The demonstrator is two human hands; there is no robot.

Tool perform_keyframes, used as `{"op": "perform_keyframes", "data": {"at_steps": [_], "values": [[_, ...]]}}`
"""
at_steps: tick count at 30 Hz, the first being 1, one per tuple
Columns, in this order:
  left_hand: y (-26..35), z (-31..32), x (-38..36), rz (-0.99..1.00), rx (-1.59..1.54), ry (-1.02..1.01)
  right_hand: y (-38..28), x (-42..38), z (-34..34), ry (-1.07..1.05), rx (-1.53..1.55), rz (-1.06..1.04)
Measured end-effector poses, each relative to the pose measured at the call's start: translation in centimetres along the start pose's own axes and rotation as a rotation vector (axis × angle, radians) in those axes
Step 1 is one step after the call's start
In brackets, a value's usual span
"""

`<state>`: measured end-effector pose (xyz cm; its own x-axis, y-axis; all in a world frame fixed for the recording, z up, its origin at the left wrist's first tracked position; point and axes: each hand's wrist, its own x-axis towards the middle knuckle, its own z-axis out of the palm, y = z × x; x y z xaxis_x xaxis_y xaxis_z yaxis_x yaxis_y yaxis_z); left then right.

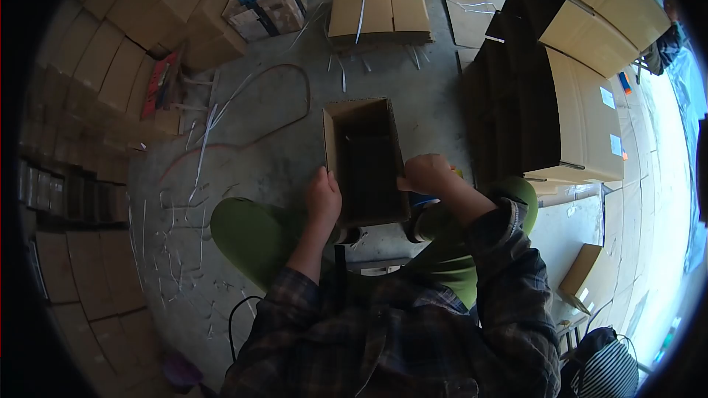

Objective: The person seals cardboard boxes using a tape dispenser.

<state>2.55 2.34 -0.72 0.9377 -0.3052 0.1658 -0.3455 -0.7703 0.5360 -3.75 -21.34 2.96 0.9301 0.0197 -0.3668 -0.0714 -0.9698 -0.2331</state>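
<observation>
An open-topped cardboard box (pixel 393 147) stands between my knees, its dark inside facing up. My left hand (pixel 323 195) is closed on the box's left wall, thumb at the rim. On the other side, my right hand (pixel 430 175) is curled closed, with its fingertips at the right wall. Just below it a blue object (pixel 422 199) shows in part, and a small yellow and red bit peeks out behind the wrist. What my right fingers hold is hidden.
A closed carton (pixel 380 13) bound with white strap lies ahead. Tall stacks of cartons stand at the right (pixel 582 110) and left (pixel 103 51). Loose straps (pixel 199 155) and scraps litter the concrete floor at left. A striped bag (pixel 608 372) sits at lower right.
</observation>
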Motion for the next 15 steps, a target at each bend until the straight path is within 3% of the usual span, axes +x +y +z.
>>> {"op": "perform_keyframes", "data": {"at_steps": [3, 6, 13, 15], "values": [[-1.0, -0.3, 0.2, 0.011, -0.024, -0.096, -0.3, 0.7, -0.1, -0.047, 0.018, 0.016], [-0.9, 0.0, -0.2, 0.051, -0.129, 0.008, -0.5, 0.7, -0.3, -0.100, 0.031, 0.043], [1.6, -2.5, -0.6, 0.031, -0.165, 0.044, -1.1, 0.7, -0.4, -0.100, -0.031, 0.014], [3.6, -4.0, -1.8, 0.306, 0.040, -0.032, -0.9, 0.6, -0.2, -0.102, -0.030, 0.007]]}}
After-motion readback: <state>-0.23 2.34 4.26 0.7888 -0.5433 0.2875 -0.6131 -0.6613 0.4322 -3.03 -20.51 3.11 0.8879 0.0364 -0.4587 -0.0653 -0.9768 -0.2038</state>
